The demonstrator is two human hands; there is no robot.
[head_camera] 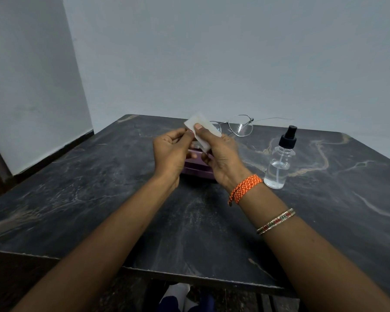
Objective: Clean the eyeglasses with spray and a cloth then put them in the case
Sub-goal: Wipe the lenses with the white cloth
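Eyeglasses (pixel 236 126) lie on the dark marbled table (pixel 77 199) by pale walls — both hands raised, left hand (pixel 170 152) and right hand (pixel 221 154) each with a pinching grip on the white cloth (pixel 203 126).

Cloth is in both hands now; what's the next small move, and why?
Probably free the left hand and reach for the eyeglasses: they lie untouched on the table, while the right hand already pinches the cloth and the spray bottle stands unused.
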